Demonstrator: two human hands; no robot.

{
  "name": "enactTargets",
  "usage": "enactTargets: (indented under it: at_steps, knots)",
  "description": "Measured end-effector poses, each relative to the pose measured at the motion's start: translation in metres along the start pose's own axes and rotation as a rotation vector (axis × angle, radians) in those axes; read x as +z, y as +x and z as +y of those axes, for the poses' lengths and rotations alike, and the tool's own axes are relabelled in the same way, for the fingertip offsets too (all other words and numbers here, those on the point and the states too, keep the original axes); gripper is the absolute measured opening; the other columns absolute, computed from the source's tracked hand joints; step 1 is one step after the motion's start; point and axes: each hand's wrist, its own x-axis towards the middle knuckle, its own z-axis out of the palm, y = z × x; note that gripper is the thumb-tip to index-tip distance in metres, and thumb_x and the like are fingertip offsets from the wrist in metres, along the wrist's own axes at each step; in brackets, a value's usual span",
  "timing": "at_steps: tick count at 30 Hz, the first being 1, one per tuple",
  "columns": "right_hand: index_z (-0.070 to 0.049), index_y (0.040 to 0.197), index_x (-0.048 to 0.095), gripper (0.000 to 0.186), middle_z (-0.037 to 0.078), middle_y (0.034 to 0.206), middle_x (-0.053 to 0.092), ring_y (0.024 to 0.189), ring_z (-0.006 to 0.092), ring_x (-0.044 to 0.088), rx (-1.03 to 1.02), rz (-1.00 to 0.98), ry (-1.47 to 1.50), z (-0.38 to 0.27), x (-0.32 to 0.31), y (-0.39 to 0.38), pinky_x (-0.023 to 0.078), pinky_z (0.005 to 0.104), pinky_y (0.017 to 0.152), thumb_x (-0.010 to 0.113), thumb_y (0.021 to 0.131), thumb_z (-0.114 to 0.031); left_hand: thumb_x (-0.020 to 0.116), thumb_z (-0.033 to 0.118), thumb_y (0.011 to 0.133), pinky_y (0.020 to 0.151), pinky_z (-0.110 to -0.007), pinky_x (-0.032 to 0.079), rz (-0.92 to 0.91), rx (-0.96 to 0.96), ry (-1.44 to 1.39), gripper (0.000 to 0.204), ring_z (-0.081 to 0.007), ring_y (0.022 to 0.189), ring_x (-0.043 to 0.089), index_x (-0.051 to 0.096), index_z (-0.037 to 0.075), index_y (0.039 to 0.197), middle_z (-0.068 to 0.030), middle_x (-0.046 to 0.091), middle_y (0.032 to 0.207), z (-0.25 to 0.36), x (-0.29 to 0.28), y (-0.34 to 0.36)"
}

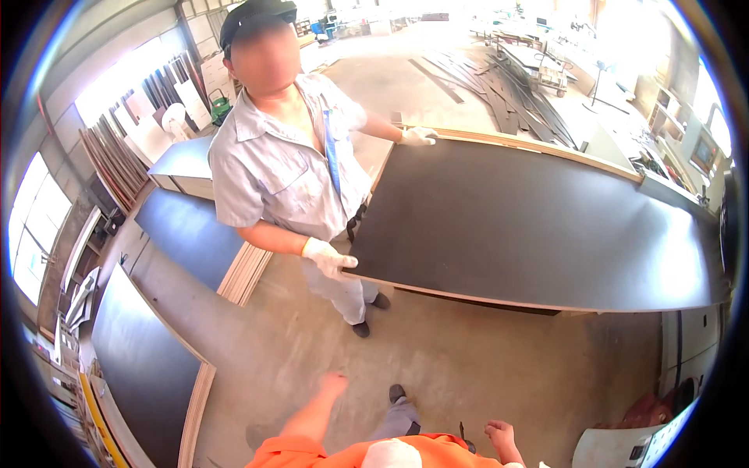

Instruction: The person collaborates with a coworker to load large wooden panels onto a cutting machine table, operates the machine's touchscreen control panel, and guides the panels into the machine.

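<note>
My left hand (334, 384) reaches forward over the concrete floor, blurred, with nothing visible in it; its fingers are smeared. My right hand (499, 433) hangs at lower right with fingers curled and empty. Ahead of me, a co-worker (281, 171) in a light grey shirt and white gloves grips a large dark panel (530, 218) by its left end. The panel lies level, extending right to a machine (702, 171). Both my hands are apart from it, nearer my orange-clad body (351, 456).
Stacks of dark boards (148, 366) (191, 242) lie at left, with sheets (109, 168) leaning behind them. Long strips (491, 93) lie on the far floor near a cart (538, 70). A grey cabinet (679, 351) and a red object (647, 413) stand at lower right.
</note>
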Motion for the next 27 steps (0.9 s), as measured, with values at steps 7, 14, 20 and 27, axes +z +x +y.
enactTargets:
  at_steps: [7,14,20,27]
  knots:
    - [0.011,0.103,0.067,0.032,0.014,0.085,0.07,0.075,0.0185,0.065,-0.063,0.129,0.272,0.08,-0.048,-0.055,0.052,0.0298,0.068,0.063,0.077,-0.007,0.059,0.028,0.08,0.085,-0.043,0.051,-0.552,0.286,0.003,0.033,-0.0343,0.1,0.065,0.07,0.007,0.104,-0.02,0.068,0.104,0.108,0.087,-0.167]
    - [0.007,0.106,0.062,0.026,0.012,0.081,0.067,0.069,0.0208,0.066,0.206,0.162,0.486,0.221,-0.099,-0.085,0.051,0.0309,0.056,0.06,0.082,-0.003,0.058,0.033,0.086,0.09,-0.043,0.049,-0.859,0.741,0.227,0.045,-0.0335,0.107,0.062,0.06,0.007,0.122,-0.0168,0.066,0.113,0.141,0.087,-0.277]
    - [0.005,0.105,0.062,0.025,0.011,0.078,0.066,0.064,0.0226,0.065,0.176,0.118,0.623,0.248,-0.114,-0.084,0.049,0.0322,0.051,0.061,0.081,-0.003,0.059,0.032,0.08,0.088,-0.043,0.05,-0.462,0.452,0.283,0.041,-0.0357,0.104,0.063,0.067,0.002,0.108,-0.0201,0.066,0.11,0.074,0.086,-0.221]
    - [0.012,0.107,0.058,0.03,0.01,0.066,0.056,0.05,0.017,0.054,0.188,0.162,0.626,0.163,-0.11,-0.089,0.038,0.0287,0.041,0.061,0.078,0.004,0.059,0.03,0.078,0.077,-0.042,0.053,-0.338,0.278,0.133,0.037,-0.0345,0.088,0.067,0.069,0.002,0.101,-0.0217,0.069,0.094,0.014,0.068,-0.219]
